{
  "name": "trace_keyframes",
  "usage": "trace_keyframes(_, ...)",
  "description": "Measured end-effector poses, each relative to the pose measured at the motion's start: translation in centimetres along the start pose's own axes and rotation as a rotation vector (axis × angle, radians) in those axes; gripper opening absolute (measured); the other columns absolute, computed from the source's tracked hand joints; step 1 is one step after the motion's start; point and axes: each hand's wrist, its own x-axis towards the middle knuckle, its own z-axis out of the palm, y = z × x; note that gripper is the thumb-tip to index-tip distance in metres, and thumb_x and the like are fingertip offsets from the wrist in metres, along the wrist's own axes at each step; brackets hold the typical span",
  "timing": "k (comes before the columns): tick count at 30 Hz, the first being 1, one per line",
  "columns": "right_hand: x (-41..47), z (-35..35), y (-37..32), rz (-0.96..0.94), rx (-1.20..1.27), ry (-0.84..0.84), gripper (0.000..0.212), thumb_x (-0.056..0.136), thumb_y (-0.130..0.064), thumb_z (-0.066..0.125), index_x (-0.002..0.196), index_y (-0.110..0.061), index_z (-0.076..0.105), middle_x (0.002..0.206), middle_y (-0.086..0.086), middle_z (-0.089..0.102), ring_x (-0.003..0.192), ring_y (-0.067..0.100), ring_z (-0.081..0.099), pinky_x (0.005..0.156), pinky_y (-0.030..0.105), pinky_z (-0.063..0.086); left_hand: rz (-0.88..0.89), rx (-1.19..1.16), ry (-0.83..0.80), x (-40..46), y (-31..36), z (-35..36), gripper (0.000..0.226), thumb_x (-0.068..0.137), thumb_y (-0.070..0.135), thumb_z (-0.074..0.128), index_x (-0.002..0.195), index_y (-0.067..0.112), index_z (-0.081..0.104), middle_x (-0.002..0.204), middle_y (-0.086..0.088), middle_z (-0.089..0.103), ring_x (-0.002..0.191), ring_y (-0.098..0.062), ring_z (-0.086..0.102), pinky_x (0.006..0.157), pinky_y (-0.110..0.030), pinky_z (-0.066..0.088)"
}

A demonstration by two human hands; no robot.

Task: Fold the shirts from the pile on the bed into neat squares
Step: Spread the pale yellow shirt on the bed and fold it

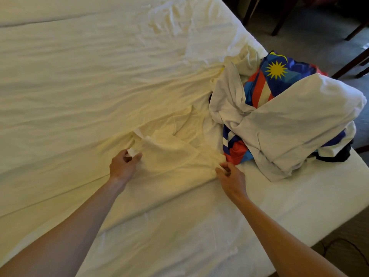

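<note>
A cream-white shirt [171, 154] lies crumpled on the bed, just left of the pile. My left hand [123, 164] pinches its left edge between thumb and fingers. My right hand [231, 176] pinches its right edge, close to the pile's foot. The pile of shirts [289, 120] sits at the bed's right side: white garments on top, a blue, red and white shirt with a yellow star [276, 69] among them, and something black at the lower right.
The white bed sheet [89, 86] stretches wrinkled to the left and far side. The bed's right edge [339, 212] drops to a carpeted floor. Dark chair legs [283, 19] stand beyond the bed's far right corner.
</note>
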Motion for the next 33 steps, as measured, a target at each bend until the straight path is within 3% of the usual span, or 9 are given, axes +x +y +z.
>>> trace_keyframes(4, 0.3, -0.2, 0.2, 0.031, 0.008, 0.059, 0.017, 0.092, -0.015, 0.064, 0.107, -0.017, 0.071, 0.100, 0.000, 0.071, 0.085, 0.008, 0.061, 0.084, 0.027, 0.050, 0.025, 0.057, 0.030, -0.5, -0.8, 0.1, 0.011, 0.091, 0.023, 0.068, 0.090, 0.012, 0.070, 0.077, 0.005, 0.061, 0.075, -0.016, 0.054, 0.060, -0.032, 0.037)
trace_keyframes(7, -0.2, 0.6, -1.4, 0.040, -0.157, 0.193, 0.026, 0.089, -0.013, 0.064, 0.115, -0.016, 0.066, 0.117, 0.002, 0.063, 0.097, 0.020, 0.060, 0.080, 0.033, 0.047, 0.013, 0.049, 0.026, -1.0, -0.7, -0.2, 0.021, 0.091, 0.028, 0.067, 0.106, 0.014, 0.073, 0.091, 0.001, 0.067, 0.087, -0.020, 0.061, 0.068, -0.031, 0.042)
trace_keyframes(10, -1.1, 2.9, -4.4, -0.246, -0.247, 0.269, 0.034, 0.083, -0.009, 0.065, 0.116, -0.015, 0.062, 0.118, 0.003, 0.058, 0.097, 0.023, 0.059, 0.072, 0.031, 0.043, -0.018, 0.031, 0.022, -1.5, -0.8, -0.7, 0.031, 0.090, 0.033, 0.070, 0.118, 0.019, 0.071, 0.104, 0.002, 0.068, 0.097, -0.020, 0.062, 0.078, -0.030, 0.044)
trace_keyframes(13, 0.5, 6.2, -7.9, -0.398, -0.234, 0.045, 0.027, 0.087, -0.013, 0.062, 0.114, -0.015, 0.064, 0.119, 0.000, 0.061, 0.107, 0.022, 0.058, 0.083, 0.033, 0.047, -0.014, 0.019, 0.019, -1.8, -0.7, -0.9, 0.031, 0.088, 0.033, 0.073, 0.116, 0.020, 0.072, 0.102, 0.004, 0.069, 0.096, -0.019, 0.063, 0.077, -0.030, 0.045)
trace_keyframes(18, 5.8, 10.7, -12.7, -0.276, -0.380, -0.193, 0.039, 0.095, -0.022, 0.052, 0.133, -0.016, 0.052, 0.139, 0.006, 0.049, 0.124, 0.028, 0.048, 0.099, 0.039, 0.043, 0.029, 0.035, 0.010, -1.4, 0.3, -0.9, 0.004, 0.087, 0.025, 0.073, 0.091, 0.024, 0.070, 0.087, 0.004, 0.069, 0.088, -0.020, 0.064, 0.076, -0.038, 0.049)
trace_keyframes(23, 9.3, 9.6, -13.9, -0.133, -0.420, -0.272, 0.018, 0.088, -0.019, 0.061, 0.098, -0.014, 0.075, 0.106, 0.008, 0.071, 0.097, 0.027, 0.065, 0.080, 0.035, 0.052, 0.037, -0.030, 0.019, -0.9, 0.4, -1.4, 0.002, 0.086, 0.020, 0.073, 0.084, 0.021, 0.072, 0.087, -0.001, 0.073, 0.085, -0.020, 0.066, 0.077, -0.041, 0.052)
trace_keyframes(28, 7.3, 7.3, -11.9, -0.525, -0.085, -0.044, 0.012, 0.089, -0.004, 0.068, 0.098, -0.010, 0.072, 0.097, 0.000, 0.066, 0.067, 0.004, 0.055, 0.066, 0.013, 0.043, 0.028, -0.035, 0.013, -1.6, -1.4, -2.1, 0.012, 0.085, 0.007, 0.068, 0.085, 0.019, 0.070, 0.080, 0.003, 0.067, 0.077, -0.017, 0.059, 0.065, -0.030, 0.045)
trace_keyframes(31, 5.5, 7.2, -9.3, -0.599, -0.026, -0.041, 0.022, 0.083, 0.008, 0.066, 0.092, -0.012, 0.072, 0.093, -0.005, 0.066, 0.066, 0.002, 0.058, 0.062, 0.022, 0.050, 0.024, 0.127, 0.225, -1.7, -0.4, -1.3, 0.032, 0.083, 0.011, 0.068, 0.113, 0.018, 0.064, 0.107, -0.003, 0.064, 0.094, -0.023, 0.061, 0.081, -0.036, 0.052)
trace_keyframes(33, 4.5, 7.5, -8.1, -0.608, 0.022, 0.001, 0.023, 0.082, 0.009, 0.067, 0.090, -0.012, 0.073, 0.093, -0.005, 0.066, 0.068, 0.003, 0.060, 0.062, 0.023, 0.052, 0.028, 0.130, 0.405, -2.4, 1.3, -0.2, 0.035, 0.082, 0.022, 0.069, 0.114, 0.018, 0.056, 0.116, -0.004, 0.057, 0.100, -0.025, 0.058, 0.086, -0.043, 0.050)
